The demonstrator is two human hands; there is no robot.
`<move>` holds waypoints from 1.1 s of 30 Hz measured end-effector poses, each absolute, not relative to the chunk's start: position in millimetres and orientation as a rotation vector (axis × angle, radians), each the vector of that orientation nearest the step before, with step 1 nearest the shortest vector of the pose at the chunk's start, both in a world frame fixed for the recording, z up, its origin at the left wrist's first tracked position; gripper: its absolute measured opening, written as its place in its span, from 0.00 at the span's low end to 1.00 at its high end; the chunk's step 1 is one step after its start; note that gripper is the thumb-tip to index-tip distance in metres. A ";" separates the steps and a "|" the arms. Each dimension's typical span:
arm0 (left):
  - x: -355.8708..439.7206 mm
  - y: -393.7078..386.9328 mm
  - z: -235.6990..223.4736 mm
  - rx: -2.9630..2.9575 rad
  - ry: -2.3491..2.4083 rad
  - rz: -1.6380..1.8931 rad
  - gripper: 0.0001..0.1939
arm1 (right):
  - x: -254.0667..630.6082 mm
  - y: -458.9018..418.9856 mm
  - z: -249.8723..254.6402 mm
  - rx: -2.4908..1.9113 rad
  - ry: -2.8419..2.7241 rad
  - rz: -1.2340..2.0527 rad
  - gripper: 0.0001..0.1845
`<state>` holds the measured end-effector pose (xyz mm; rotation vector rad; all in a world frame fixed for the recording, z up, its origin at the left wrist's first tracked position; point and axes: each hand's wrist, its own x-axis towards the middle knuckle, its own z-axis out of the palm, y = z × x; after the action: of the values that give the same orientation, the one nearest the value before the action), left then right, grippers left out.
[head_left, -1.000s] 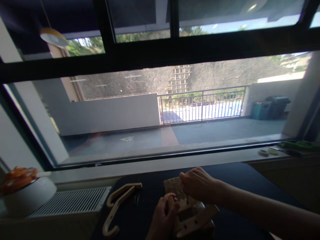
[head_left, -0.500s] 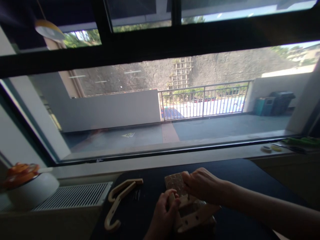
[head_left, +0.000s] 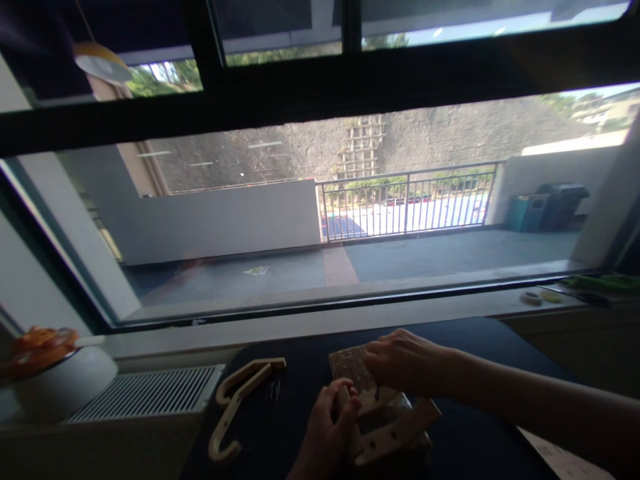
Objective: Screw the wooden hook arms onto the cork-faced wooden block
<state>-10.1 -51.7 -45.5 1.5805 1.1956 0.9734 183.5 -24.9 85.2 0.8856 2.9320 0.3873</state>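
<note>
At the bottom of the head view my left hand (head_left: 324, 432) is closed round one end of a light wooden assembly (head_left: 390, 433) with holes along its bars. My right hand (head_left: 403, 363) hovers over the same assembly with its fingers pinched on a small dark pin or screw that points down into the wood. A perforated wooden board (head_left: 350, 363) lies just behind the hands. To the left, a hook-shaped wooden piece (head_left: 235, 407) lies flat on the dark table (head_left: 475, 340), with a few thin nails or pins (head_left: 274, 390) beside it.
A large window with a black frame (head_left: 320, 93) fills most of the view. On the left stand a white vent grille (head_left: 145, 393) and a white bowl with an orange thing (head_left: 45, 373). Small round items (head_left: 540, 297) sit on the sill at right.
The view tilted slightly upward and then held. My right hand shifted a little up and to the right over the assembly, still pinched. My left hand kept its grip.
</note>
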 end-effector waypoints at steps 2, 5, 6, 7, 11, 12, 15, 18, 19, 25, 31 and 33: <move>-10.8 -51.5 -46.6 1.582 1.198 0.975 0.25 | 182.6 -23.4 78.5 0.917 2.905 0.437 0.05; -10.9 -51.0 -47.6 1.560 1.202 0.978 0.25 | 178.9 -23.1 72.8 1.004 2.809 0.518 0.09; -10.7 -50.8 -47.7 1.552 1.199 0.980 0.25 | 177.4 -23.5 72.8 1.033 2.782 0.536 0.09; -10.6 -50.6 -47.7 1.546 1.193 0.982 0.25 | 176.1 -24.0 73.8 1.071 2.764 0.542 0.09; -10.3 -50.2 -47.8 1.552 1.178 0.981 0.26 | 173.3 -28.1 85.8 1.312 2.732 0.383 0.10; -10.3 -50.2 -47.9 1.554 1.180 0.981 0.26 | 173.5 -29.4 89.8 1.343 2.729 0.320 0.09; -10.2 -50.7 -47.5 1.551 1.182 0.989 0.26 | 176.1 -31.8 99.5 1.282 2.763 0.167 0.08; -10.0 -51.5 -45.7 1.558 1.187 0.990 0.26 | 180.0 -30.6 101.9 1.117 2.821 0.057 0.09; -10.0 -51.8 -45.0 1.558 1.189 0.985 0.25 | 181.1 -29.7 100.7 1.079 2.830 0.038 0.09; -9.3 -51.6 -43.9 1.548 1.176 0.969 0.24 | 179.4 -28.0 86.3 1.242 2.807 0.065 0.09; -9.1 -51.0 -44.9 1.544 1.167 0.959 0.24 | 170.3 -32.9 89.2 1.444 2.687 0.223 0.12; -9.5 -51.3 -44.9 1.553 1.169 0.963 0.24 | 170.8 -34.5 94.4 1.427 2.685 0.215 0.11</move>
<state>-9.5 -51.3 -44.9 1.5531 1.1691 0.9626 170.8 -34.5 94.4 1.4274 2.6845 0.2148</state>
